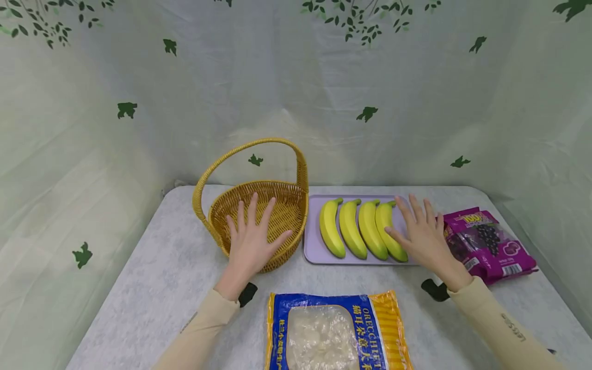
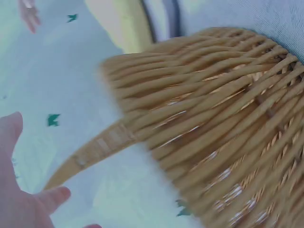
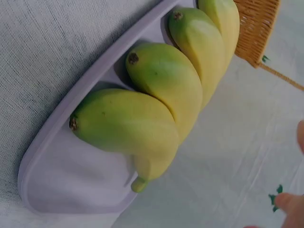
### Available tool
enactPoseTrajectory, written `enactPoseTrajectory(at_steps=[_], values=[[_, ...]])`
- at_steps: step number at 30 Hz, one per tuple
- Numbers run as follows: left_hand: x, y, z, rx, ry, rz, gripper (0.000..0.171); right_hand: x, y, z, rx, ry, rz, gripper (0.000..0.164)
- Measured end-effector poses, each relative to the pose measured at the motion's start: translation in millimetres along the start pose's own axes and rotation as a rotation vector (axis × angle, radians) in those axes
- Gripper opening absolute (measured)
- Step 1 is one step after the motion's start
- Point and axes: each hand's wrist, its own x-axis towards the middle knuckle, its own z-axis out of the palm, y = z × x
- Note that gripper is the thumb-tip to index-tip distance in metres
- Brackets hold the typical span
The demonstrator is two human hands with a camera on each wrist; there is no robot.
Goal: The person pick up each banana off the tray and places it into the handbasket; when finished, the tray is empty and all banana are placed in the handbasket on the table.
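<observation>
Left hand (image 1: 252, 244) is held with fingers splayed apart over the near side of the wicker basket (image 1: 285, 216). Right hand (image 1: 425, 241) is splayed too, over the right end of a lilac tray (image 1: 312, 236). Four bananas (image 1: 350, 228) are lined up on that tray, right beside the basket. Purple grape-print bags (image 1: 492, 246) are piled to the right, and an orecchiette bag (image 1: 324, 334) is laid up front.

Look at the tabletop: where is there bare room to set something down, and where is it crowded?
The table is bare between its left edge, the basket and the left sleeve. A narrower bare strip separates the tray from the blue-and-yellow bag. It is crowded where the bananas, right hand and purple bags cluster.
</observation>
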Motion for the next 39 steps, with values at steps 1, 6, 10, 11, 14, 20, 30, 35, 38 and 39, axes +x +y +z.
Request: enactPoseTrajectory(at_steps=[1, 6, 10, 11, 14, 20, 30, 35, 38, 39], values=[[-4.2, 0.7, -4.8, -0.016, 0.013, 0.019, 0.083, 0.9, 1.3, -0.2, 0.02, 0.015, -0.023, 0.078], [-27.1, -0.8, -34.1, -0.16, 0.083, 0.147, 0.077, 6.6, 9.9, 0.8, 0.155, 0.063, -0.12, 0.074], [-41.4, -14.6, -53.3, -0.431, 0.162, 0.303, 0.067, 11.2, 17.4, 2.2, 0.276, 0.053, -0.143, 0.074], [-44.0, -20.4, -56.5, -0.508, 0.187, 0.342, 0.064, 12.3, 18.9, 2.6, 0.303, 0.047, -0.145, 0.074], [-48.7, -40.2, -63.3, -0.761, 0.268, 0.431, 0.055, 15.4, 23.1, 4.0, 0.383, 0.024, -0.149, 0.074], [-52.8, -77.5, -63.6, -1.126, 0.416, 0.369, 0.057, 19.5, 29.9, 6.6, 0.629, -0.083, -0.057, 0.071], [-55.3, -96.3, -47.4, -1.001, 0.321, 0.121, 0.073, 24.8, 43.3, 11.4, 0.863, -0.246, 0.163, 0.071], [-50.9, -101.2, -34.0, -0.944, 0.29, 0.129, 0.085, 24.5, 49.0, 17.4, 0.963, -0.33, 0.208, 0.071], [-47.4, -105.2, -25.3, -0.912, 0.294, 0.148, 0.091, 24.9, 50.8, 20.9, 1.016, -0.383, 0.23, 0.071], [-46.2, -105.5, -23.7, -0.905, 0.295, 0.159, 0.091, 25.5, 51.0, 22.0, 1.013, -0.393, 0.24, 0.07]])
